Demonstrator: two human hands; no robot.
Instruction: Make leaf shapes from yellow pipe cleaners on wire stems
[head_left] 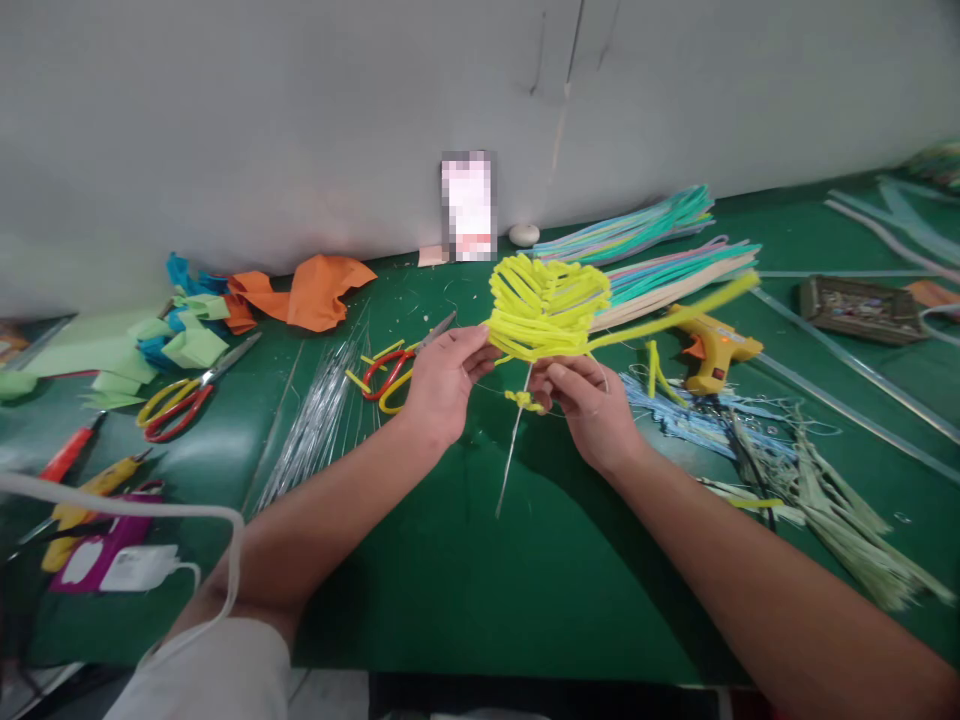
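A bright yellow leaf-shaped piece made of pipe cleaners (551, 305) is held up over the green table. My left hand (448, 385) pinches its lower left edge. At its lower edge, next to the stem, the fingers of my right hand (589, 405) are closed; their exact grip is partly hidden. A thin wire stem (512, 455) hangs down from the piece, with a small yellow pipe-cleaner twist (523, 401) around it. One long yellow pipe-cleaner end (682, 312) sticks out to the right. Fine wire or thread loops near my right hand.
Red-and-yellow scissors (390, 375) lie behind my left hand, a second pair of scissors (180, 405) further left. Silver wires (315, 420) are beside them. A yellow glue gun (712, 350), pipe-cleaner bundles (675, 270) and a small box (862, 310) are on the right. A phone (469, 205) leans against the wall.
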